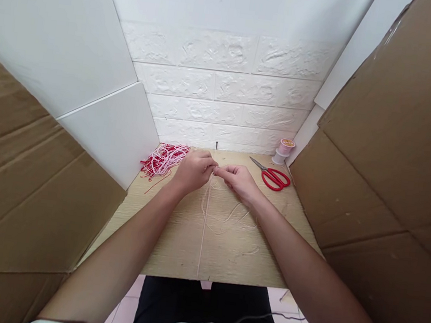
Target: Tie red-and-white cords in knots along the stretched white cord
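Both of my hands meet over the far middle of the wooden board, fingertips close together. My left hand [196,169] is closed in a pinch on a pale pink cord [204,228], which runs straight down the board to its front edge. From the right, my right hand [239,180] pinches at the same spot, with thumb and forefinger pressed together on the cord. Loose loops of thin pale thread [227,219] lie on the board below the hands. Any knot between the fingertips is too small to make out.
A tangled pile of red and pale pink braided cords [165,159] lies at the back left. Red-handled scissors [274,178] rest at the back right, near stacked spools of pink thread [284,149]. A nail [216,145] stands at the back edge. Cardboard walls [376,160] flank the board.
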`<state>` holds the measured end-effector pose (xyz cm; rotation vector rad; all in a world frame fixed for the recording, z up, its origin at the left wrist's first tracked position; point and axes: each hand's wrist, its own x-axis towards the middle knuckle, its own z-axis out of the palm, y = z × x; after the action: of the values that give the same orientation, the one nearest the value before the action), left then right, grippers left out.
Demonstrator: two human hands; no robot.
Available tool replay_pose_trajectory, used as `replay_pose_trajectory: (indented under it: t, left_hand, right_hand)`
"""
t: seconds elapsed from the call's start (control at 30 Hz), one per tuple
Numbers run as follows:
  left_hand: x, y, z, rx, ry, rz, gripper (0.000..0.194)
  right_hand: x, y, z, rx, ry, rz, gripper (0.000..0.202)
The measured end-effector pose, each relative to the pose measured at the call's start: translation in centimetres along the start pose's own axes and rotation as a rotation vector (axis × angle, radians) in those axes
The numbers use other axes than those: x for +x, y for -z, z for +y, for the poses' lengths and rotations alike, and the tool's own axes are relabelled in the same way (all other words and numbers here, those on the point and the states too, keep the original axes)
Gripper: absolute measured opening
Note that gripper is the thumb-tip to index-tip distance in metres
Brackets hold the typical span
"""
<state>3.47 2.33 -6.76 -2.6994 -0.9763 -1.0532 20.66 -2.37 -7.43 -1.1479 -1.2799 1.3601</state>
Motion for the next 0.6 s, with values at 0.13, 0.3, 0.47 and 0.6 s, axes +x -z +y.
replay_pose_trajectory:
  t: [0.13,0.3,0.47,0.6]
  left_hand:
    - [0.01,-0.1,0.21,0.007,-0.003,-0.018,0.017]
    - [0.05,-0.04,0.44,0.001,-0.007,-0.021,0.017]
    - [0.0,-0.1,0.23,-0.018,-0.012,-0.015,0.019]
    - [-0.16,-0.29,-0.4,-0.044,0.007,-0.017,0.018]
  right_hand:
    - [0.07,-0.32,0.03,0.049,0.031,0.05,0.049]
    - [0.05,-0.37,-0.1,0.131,0.009,0.075,0.039]
    - [-0.36,-0.03,-0.55,0.223,0.021,0.012,0.023]
    - [-0.52,0.28,-0.65,0.333,0.056,-0.073,0.014]
